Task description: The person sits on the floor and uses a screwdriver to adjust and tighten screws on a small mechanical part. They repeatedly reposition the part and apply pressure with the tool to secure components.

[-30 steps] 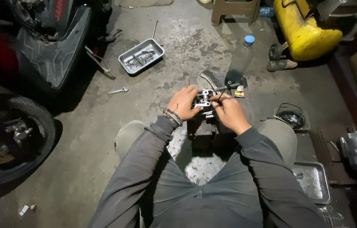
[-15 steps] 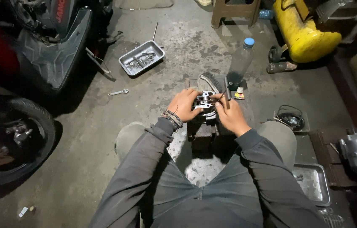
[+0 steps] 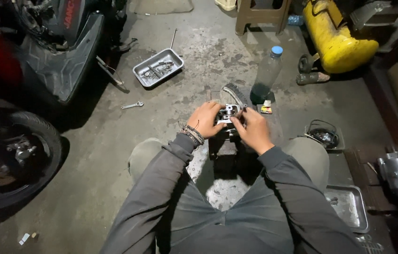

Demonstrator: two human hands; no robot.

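Both hands grasp a small metal engine part (image 3: 227, 114) over a dark block between the knees: left hand (image 3: 204, 119) cups its left side, right hand (image 3: 253, 130) pinches its right. Stained concrete floor (image 3: 114, 155) holds a metal tray (image 3: 157, 67) and wrench (image 3: 132, 105) far left, a plastic bottle (image 3: 266, 75) beyond, a motorcycle wheel (image 3: 15, 160) left. Since the earlier frame, the grip is unchanged.

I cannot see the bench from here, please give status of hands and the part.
Left hand and right hand both grip small metal engine part. Part held above dark block. Plastic bottle close behind, not touching.
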